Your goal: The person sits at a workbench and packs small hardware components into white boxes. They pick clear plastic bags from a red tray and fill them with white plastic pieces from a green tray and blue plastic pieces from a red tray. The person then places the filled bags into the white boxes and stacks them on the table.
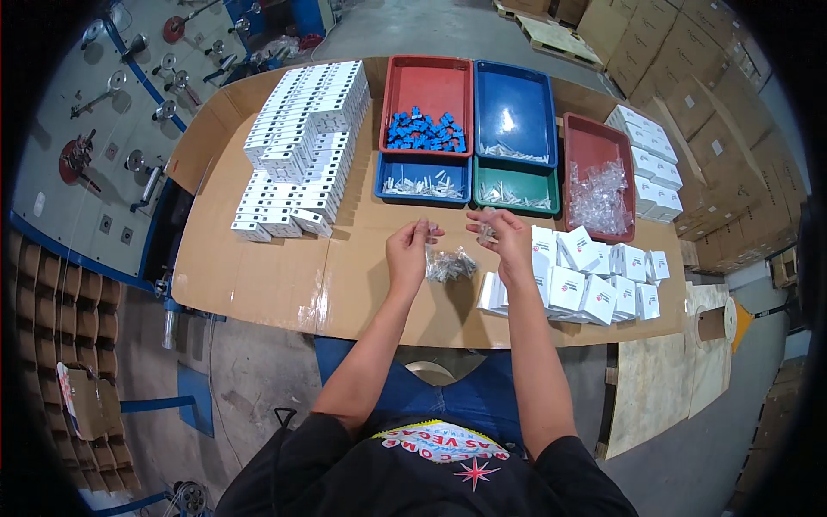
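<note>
My left hand [408, 250] and right hand [506, 233] each pinched small clear pieces above the bagged pile [450, 264] near the worktop's [258, 276] front edge; I judged a loose pinch could drop them.

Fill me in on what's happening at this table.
A person seated at a cardboard-covered table holds small clear items in the left hand and right hand, above a clear bag of parts. Open white boxes lie to the right, stacked closed ones to the left, parts trays ahead.
</note>
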A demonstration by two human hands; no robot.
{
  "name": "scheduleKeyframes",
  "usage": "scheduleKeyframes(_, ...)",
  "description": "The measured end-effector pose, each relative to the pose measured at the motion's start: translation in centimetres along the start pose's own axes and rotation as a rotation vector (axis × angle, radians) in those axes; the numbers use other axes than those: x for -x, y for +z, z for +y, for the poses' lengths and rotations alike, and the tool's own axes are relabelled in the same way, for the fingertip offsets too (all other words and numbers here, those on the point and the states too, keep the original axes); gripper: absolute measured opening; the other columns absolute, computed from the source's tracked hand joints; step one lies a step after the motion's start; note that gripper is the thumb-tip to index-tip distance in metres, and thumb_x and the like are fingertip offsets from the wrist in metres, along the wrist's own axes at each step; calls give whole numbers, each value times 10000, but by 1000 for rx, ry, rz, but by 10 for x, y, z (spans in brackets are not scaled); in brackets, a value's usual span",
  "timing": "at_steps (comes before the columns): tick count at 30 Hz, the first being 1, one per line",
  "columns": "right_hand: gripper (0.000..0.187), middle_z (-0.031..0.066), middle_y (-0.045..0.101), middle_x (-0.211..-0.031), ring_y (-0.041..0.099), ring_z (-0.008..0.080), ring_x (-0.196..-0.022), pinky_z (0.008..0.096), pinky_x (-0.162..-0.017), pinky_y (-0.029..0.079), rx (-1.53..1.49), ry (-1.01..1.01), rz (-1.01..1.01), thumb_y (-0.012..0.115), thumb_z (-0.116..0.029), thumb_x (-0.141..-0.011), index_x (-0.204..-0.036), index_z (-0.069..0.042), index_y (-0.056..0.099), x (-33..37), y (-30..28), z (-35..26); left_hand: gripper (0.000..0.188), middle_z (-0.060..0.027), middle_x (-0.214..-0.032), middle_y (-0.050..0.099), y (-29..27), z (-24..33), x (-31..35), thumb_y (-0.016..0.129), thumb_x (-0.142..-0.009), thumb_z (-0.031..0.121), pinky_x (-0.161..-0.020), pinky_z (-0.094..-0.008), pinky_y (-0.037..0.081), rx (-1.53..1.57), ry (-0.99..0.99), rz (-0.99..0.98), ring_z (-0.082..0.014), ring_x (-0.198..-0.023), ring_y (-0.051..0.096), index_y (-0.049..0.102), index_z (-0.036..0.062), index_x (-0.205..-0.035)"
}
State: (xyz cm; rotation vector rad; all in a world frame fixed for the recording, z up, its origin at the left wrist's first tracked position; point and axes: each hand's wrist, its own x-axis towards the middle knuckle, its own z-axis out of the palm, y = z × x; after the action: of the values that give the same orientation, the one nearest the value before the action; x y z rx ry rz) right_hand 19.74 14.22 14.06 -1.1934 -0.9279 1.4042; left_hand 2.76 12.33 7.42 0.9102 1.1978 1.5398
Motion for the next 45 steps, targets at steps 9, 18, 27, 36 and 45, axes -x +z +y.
scheduleKeyframes(9, 386, 148, 722, -941, 584, 141, -547, 327, -510, 514, 139, 72, -38, 384, -282, -1019, -1015, 3, 645, -75, -69, -26, 460, -84, -658, 620, 94, -19, -93, 495, -1022, 357, -556, -346, 469, -412, 20, -270, -183, -575, 587, 703, -28, -879)
scheduleKeyframes(18, 231, 25, 694, -808, 489, 71, -610, 265, -532, 411, 539, 92, -23, 737, -274, -885, -826, -56, 687, -145, -116, -44, 328, -176, -871, 713, 150, -43, -160, 777, -779, 244, -771, -389, 527, -766, 280, -318, -258, -814, 688, 732, 13, -1008)
scheduleKeyframes(27, 408, 101, 707, -754, 483, 135, -415, 317, -397, 387, 840, 117, -13, 576, -360, -976, -857, 7, 708, -185, -146, -24, 303, -172, -828, 706, 161, -35, -170, 770, -806, 316, -721, -403, 519, -979, 241, -467, -312, -787, 688, 743, 20, -864)
scheduleKeyframes(36, 323, 138, 712, -837, 673, 234, -695, 345, -646, 533, 1024, -119, -230, 773, -203, -780, -980, 42, 705, -213, -170, -13, 274, -220, -979, 717, 166, -46, -202, 702, -822, 194, -833, -396, 544, -1124, 220, -664, -336, -912, 704, 741, 2, -1015)
scheduleKeyframes(45, 223, 227, 709, -919, 704, 344, -866, 401, -789, 544, 1267, -376, -117, 675, -1, -764, -978, -1, 738, -190, -145, -43, 324, -204, -1033, 717, 170, -30, -200, 796, -746, 129, -880, -387, 547, -1252, 248, -721, -319, -969, 702, 742, 13, -1043)
